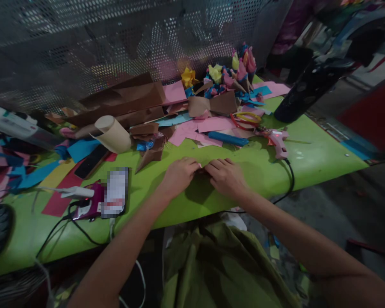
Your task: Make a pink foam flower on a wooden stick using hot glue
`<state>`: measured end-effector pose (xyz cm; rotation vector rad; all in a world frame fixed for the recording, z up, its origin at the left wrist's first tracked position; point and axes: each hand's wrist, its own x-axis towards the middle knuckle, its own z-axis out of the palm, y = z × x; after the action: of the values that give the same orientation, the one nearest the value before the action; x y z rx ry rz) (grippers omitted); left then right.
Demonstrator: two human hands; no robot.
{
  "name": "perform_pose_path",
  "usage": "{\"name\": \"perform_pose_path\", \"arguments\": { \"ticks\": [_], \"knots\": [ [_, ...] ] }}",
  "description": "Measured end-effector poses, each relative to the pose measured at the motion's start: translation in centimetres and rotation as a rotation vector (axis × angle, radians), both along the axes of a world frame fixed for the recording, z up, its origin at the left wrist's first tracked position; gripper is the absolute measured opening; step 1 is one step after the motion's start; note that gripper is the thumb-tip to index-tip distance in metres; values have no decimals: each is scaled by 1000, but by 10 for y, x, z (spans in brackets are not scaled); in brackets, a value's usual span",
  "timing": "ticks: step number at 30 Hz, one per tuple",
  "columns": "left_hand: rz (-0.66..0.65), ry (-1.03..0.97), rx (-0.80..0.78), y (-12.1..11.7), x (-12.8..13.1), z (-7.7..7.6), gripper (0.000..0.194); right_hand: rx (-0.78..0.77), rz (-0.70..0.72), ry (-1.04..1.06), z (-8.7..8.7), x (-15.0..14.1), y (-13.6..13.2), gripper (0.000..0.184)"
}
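Over the front middle of the green table (157, 209), my left hand (181, 175) is closed in a pinch, with a small piece of pink paper (199, 165) peeking out at its fingertips. Close beside it, my right hand (226, 177) has its fingers bent and closed at the same spot. The fingers of both hands hide most of the paper, so its shape cannot be made out. Beyond the hands lie pink paper sheets (214, 124) and a blue stick-like tool (228, 138). To the right rests a pink glue gun (278, 143) on its side.
A phone (115, 192) and a purple power strip (96, 199) with cables lie left. A brown paper roll (114, 134), scissors (247, 119) and paper flowers (240, 70) fill the back. A dark bottle (303, 92) stands right. The glue gun's cord (291, 177) hangs over the front edge.
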<state>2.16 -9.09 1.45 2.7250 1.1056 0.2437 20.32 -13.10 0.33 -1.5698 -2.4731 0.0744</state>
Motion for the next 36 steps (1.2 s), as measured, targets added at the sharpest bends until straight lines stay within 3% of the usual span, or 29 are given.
{"name": "perform_pose_path", "arguments": {
  "ticks": [9,13,19,23,29,36],
  "knots": [
    [13,-173,-134,8,-6,-2,16,-61,-50,-18,3,-6,3,24],
    [25,-251,-101,7,-13,-3,13,-97,-62,-11,5,-5,6,23],
    [-40,-103,169,-2,-20,-9,24,-85,-63,30,6,-4,8,23],
    [-65,-60,245,-4,-18,-12,20,-82,-69,40,6,-4,8,24],
    [-67,-63,241,0,-16,-13,20,-45,-45,16,2,-3,7,24],
    [-29,-57,123,4,-17,-9,16,20,-4,18,-3,-2,4,20]
  ]
}}
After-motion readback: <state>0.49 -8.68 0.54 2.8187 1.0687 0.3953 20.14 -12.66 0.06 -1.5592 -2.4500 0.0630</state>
